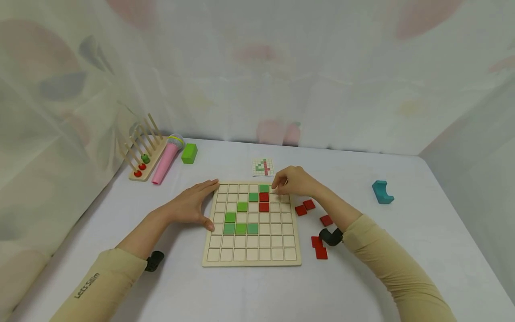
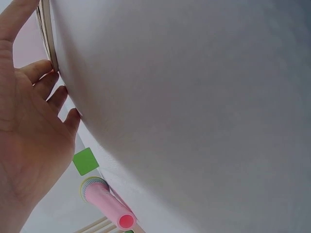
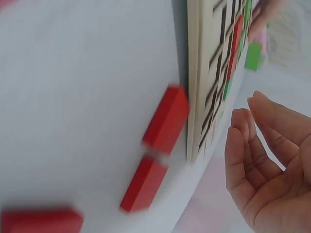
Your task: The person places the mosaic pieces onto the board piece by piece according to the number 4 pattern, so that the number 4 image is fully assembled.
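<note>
A wooden grid board point(image 1: 251, 264) lies flat on the table, with several green tiles point(image 1: 240, 228) set in its squares in a stepped line and row. Two red tiles point(image 1: 263, 206) sit one above the other in the upper middle. My left hand point(image 1: 187, 203) spreads along the board's left side, thumb and fingertips touching the edge. My right hand point(image 1: 297, 181) hovers over the upper right squares, beside the red tiles. In the right wrist view its fingers point(image 3: 235, 145) are loosely bent with nothing seen between them and the thumb.
Several loose red tiles point(image 1: 321, 253) lie right of the board. Behind it is a small pattern card point(image 1: 263, 167). A pegged wooden stand point(image 1: 138, 176), a pink microphone point(image 1: 164, 165) and a green block point(image 1: 189, 154) stand back left. A teal curved block point(image 1: 382, 192) lies at the right.
</note>
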